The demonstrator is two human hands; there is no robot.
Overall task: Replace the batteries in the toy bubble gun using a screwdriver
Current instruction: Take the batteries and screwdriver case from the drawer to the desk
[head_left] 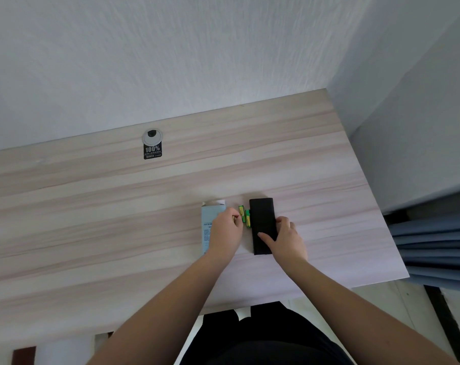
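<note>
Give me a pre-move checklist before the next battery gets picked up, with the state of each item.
1. Batteries within reach: ok, green and yellow cells lie on the table between the two hands.
2. Left hand ready: cannot tell, its fingers seem to pinch a small cell at the tips.
3. Black case steadied: ok, right hand grips it flat on the table.
4. Box out of the way: not ok, it lies under the left hand.
5. Screwdriver located: not ok, none in view.
6. Bubble gun located: cannot tell, nothing clearly shows as one.
</note>
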